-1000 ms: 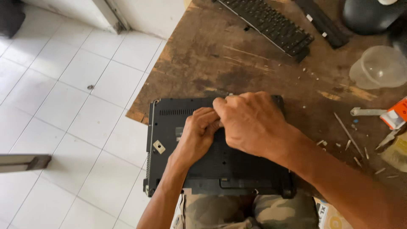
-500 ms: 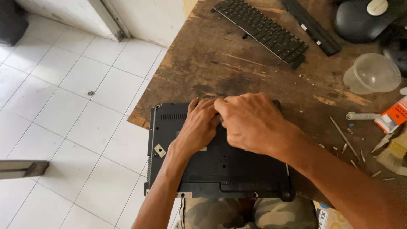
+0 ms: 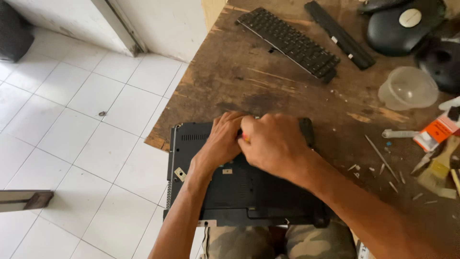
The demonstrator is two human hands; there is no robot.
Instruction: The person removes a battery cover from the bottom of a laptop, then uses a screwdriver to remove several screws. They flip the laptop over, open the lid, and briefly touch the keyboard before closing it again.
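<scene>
Pressing together on the upper part of an upturned black laptop base (image 3: 244,192), both hands meet near its far edge. Left hand (image 3: 221,141) lies curled, fingers bent over the plastic at the rear. Right hand (image 3: 273,144) overlaps it from the right, knuckles up, closed round something small; a sliver of red and yellow shows between the two hands, too hidden to identify. Whether either hand truly grips the casing cannot be told.

Laptop base sits at the near edge of a worn wooden table (image 3: 268,91), its left side jutting over the table's corner above white floor tiles (image 3: 81,124). Vent slots and a small metal bracket (image 3: 180,173) show on its left part. Camouflage trousers (image 3: 287,242) visible just below it.

Farther up the table: a detached black keyboard (image 3: 288,42) lying at a slant, a long black battery bar (image 3: 341,34) just beside it. To the right, a clear plastic tub (image 3: 407,87), black rounded casings (image 3: 405,26), an orange box (image 3: 438,129), thin metal picks and small screws (image 3: 381,158) scattered near.
</scene>
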